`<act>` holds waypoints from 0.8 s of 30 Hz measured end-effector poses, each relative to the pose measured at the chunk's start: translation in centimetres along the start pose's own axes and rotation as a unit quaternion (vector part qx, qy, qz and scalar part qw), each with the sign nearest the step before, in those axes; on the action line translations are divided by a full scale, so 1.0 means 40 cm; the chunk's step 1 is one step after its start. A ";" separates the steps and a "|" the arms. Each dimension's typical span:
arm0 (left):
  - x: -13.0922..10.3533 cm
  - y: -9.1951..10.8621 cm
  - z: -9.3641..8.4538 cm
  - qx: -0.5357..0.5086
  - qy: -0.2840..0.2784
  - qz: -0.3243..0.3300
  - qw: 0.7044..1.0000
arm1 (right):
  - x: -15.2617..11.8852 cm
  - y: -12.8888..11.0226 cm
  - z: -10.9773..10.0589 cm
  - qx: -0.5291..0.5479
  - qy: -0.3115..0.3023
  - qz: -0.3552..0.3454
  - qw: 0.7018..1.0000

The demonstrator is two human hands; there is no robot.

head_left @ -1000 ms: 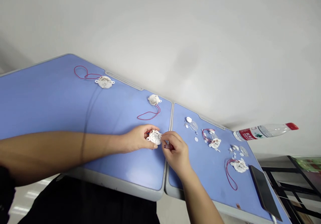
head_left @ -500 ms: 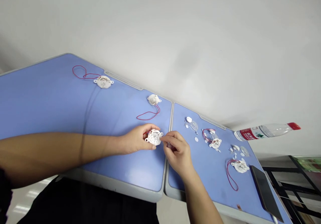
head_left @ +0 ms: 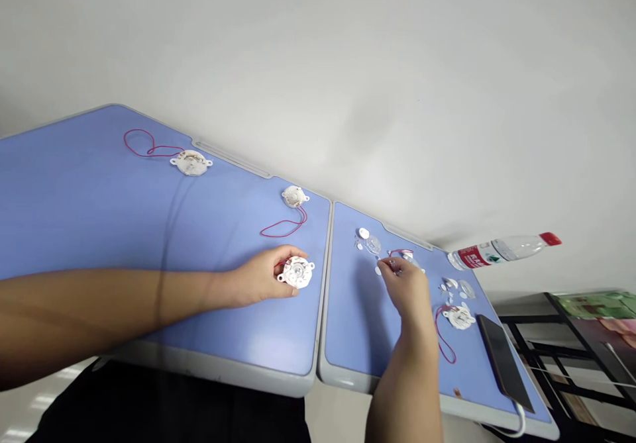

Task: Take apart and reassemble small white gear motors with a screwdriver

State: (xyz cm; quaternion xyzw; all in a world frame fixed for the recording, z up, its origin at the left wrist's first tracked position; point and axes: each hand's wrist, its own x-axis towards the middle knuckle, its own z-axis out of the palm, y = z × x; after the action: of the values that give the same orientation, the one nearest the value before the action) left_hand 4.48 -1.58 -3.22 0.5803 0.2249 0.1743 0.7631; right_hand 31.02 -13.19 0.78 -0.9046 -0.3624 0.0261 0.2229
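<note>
My left hand (head_left: 265,276) is closed around the edge of a round white casing (head_left: 297,273) with two mounting ears. A clear piece shows in the middle of the casing, and a bit of red wire lies by my fingers. My right hand (head_left: 405,284) hovers over the right table with thumb and fingers pinched together. Something small and shiny shows at its fingers, too small to name. Close to its fingertips lie a clear disc (head_left: 372,244), a small white oval piece (head_left: 364,233) and tiny bits. Behind that hand, another casing with red wire (head_left: 400,252) is partly hidden.
Two more wired white casings, one far left (head_left: 191,163) and one nearer (head_left: 295,196), lie on the left blue table (head_left: 238,231). On the right table are another casing (head_left: 460,317), loose parts (head_left: 467,289), a phone (head_left: 504,360) and a lying plastic bottle (head_left: 507,249).
My right hand has left the casing and moved right, to above the loose parts on the right table. My left hand still holds the casing. The view has shifted slightly.
</note>
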 end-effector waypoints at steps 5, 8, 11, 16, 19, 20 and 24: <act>-0.002 0.003 -0.001 0.004 -0.006 -0.004 1.000 | 0.050 0.080 -0.005 -0.057 -0.021 0.065 0.996; -0.003 0.004 -0.001 0.005 -0.005 -0.009 1.000 | 0.052 0.084 0.013 -0.063 -0.045 0.062 0.995; -0.003 0.005 0.001 0.009 -0.004 -0.005 1.000 | 0.055 0.081 0.028 -0.066 -0.065 0.051 0.994; -0.004 0.003 0.000 0.002 -0.007 -0.004 1.000 | 0.060 0.074 0.043 -0.068 -0.054 0.039 0.996; -0.004 0.000 -0.001 0.002 -0.008 0.002 1.000 | 0.055 0.062 0.044 -0.046 -0.035 0.035 0.998; -0.003 -0.001 -0.002 0.002 -0.008 0.001 1.000 | 0.051 0.055 0.043 -0.031 -0.030 0.029 0.999; 0.001 -0.002 -0.001 0.004 0.000 -0.011 1.000 | 0.014 0.005 0.041 0.073 -0.029 -0.031 0.996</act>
State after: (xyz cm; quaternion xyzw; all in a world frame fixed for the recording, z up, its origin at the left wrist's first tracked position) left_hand 4.48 -1.55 -3.32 0.5809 0.2319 0.1645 0.7628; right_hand 31.20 -12.30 -0.71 -0.8729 -0.3940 0.0717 0.2788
